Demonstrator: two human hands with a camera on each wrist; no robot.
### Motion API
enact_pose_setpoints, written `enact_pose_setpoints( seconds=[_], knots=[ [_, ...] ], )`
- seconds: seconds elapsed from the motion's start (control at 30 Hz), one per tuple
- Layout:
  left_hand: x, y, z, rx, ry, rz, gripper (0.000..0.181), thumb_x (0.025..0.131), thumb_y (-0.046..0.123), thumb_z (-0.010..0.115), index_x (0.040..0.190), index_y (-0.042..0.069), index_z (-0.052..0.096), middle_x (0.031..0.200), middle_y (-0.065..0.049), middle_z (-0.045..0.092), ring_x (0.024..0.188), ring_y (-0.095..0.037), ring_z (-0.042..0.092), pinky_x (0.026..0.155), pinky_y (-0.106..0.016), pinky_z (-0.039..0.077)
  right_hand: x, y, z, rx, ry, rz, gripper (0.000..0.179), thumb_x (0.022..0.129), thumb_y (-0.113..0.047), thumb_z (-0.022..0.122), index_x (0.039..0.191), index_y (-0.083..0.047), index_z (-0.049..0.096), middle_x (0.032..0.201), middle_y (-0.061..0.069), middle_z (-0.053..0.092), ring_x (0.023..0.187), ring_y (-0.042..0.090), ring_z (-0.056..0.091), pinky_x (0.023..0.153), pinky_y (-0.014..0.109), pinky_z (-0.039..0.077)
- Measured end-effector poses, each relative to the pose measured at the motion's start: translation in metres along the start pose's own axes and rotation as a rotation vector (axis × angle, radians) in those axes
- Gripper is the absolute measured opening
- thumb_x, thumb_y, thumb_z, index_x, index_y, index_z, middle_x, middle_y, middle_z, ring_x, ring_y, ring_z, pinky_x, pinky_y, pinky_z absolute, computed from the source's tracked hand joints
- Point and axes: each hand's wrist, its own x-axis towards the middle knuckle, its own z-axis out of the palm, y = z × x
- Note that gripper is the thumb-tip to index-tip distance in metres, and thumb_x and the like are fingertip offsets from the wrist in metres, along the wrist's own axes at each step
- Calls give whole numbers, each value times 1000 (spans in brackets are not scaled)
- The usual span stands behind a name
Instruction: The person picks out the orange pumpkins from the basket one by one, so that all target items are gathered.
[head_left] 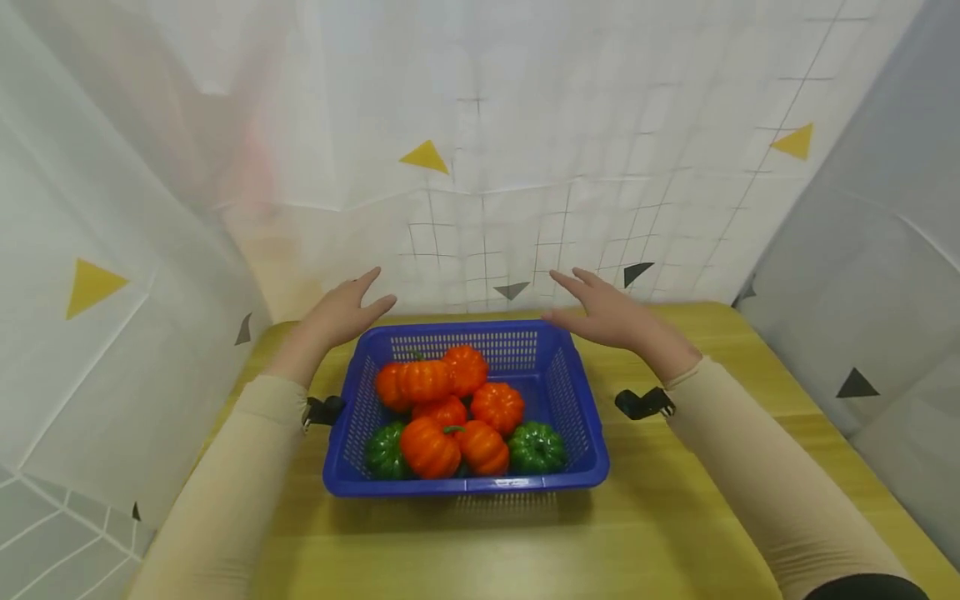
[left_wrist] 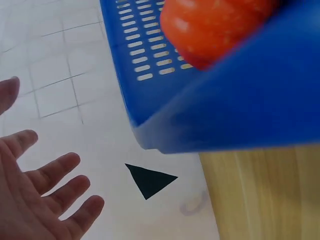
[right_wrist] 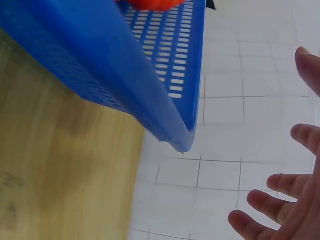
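A blue plastic basket with slotted walls sits on the wooden table, holding several small orange pumpkins and green ones at its front corners. Above its back left corner, my left hand is held with fingers spread and nothing in it. My right hand mirrors it over the back right corner, thumb and fingers apart. In the left wrist view, the left fingers are extended beside the basket wall. The right wrist view shows the right fingers extended too, apart from the rim.
The wooden table extends around the basket. A white sheet with grid lines and yellow and dark triangles hangs behind it, with more sheeting at both sides. Black straps are worn at both wrists.
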Motion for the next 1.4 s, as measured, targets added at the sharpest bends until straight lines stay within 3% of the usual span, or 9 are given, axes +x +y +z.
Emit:
enact_pose_setpoints(
  seconds=[0.2,0.43,0.67,0.93,1.13,1.27,1.4],
  knots=[
    [-33,-14,10,-134,27,-5,80,99,60,43,160,16,17,151,-26,35,136,-45,36,110,-63,30,-34,5,17,38,28,-26,84,91,-71,49,157,-25,28,160,18,22,140,43,30,108,68,29],
    [-82,-34,13,-352,44,-6,76,100,54,48,159,17,17,150,-24,37,136,-44,35,105,-65,35,-63,3,37,113,62,-59,78,92,-66,53,154,-22,37,150,15,35,125,36,47,94,58,48],
    [-124,-44,32,-418,41,-117,77,98,58,49,159,22,19,143,-23,44,130,-44,43,100,-64,42,-91,3,53,146,91,-46,74,91,-64,57,149,-20,45,146,11,42,122,32,50,87,51,54],
    [-156,-43,75,-555,86,-173,71,99,49,54,158,21,25,135,-21,50,120,-39,53,93,-52,53,-110,7,75,198,125,-73,66,92,-58,62,145,-20,50,141,8,48,119,33,53,88,51,55],
    [-182,-39,106,-806,171,-185,63,103,32,55,156,14,28,123,-22,52,104,-28,62,80,-36,60,-113,6,84,233,119,-66,63,92,-56,63,144,-22,51,141,4,48,118,31,54,86,50,56],
    [-188,-38,118,-956,214,-180,56,104,27,52,156,15,31,117,-20,56,96,-21,65,77,-35,61,-115,7,89,260,127,-64,60,93,-52,63,143,-21,52,141,4,48,119,32,54,87,49,55],
    [-185,-34,124,-1128,187,-141,55,106,25,50,157,18,29,124,-18,62,100,-25,68,79,-42,60,-120,11,92,281,138,-48,58,95,-49,63,143,-18,52,141,4,48,118,32,54,89,48,55]
  ],
)
